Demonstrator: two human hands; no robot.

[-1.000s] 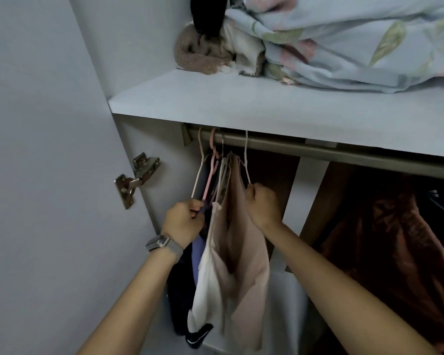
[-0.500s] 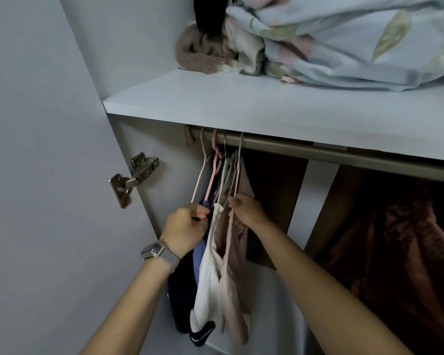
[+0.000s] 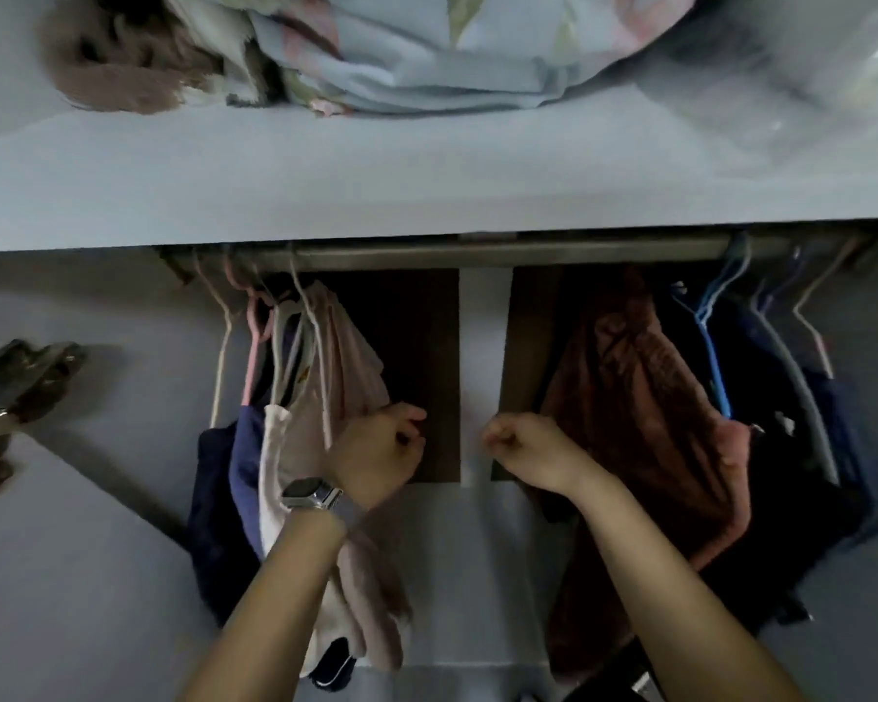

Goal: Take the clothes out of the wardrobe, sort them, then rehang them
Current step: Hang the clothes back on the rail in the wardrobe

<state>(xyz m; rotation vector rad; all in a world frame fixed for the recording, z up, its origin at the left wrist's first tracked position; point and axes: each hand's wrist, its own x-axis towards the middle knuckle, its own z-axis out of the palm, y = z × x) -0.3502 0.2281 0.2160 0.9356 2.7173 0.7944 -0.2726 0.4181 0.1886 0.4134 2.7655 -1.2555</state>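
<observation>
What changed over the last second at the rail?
Both hands let go of the left hangers: the left hand came off the bunch and the right hand swung right toward the brown garment; both now curl on nothing. The view panned right. The clothes stayed on the rail, the bedding on the shelf.
</observation>
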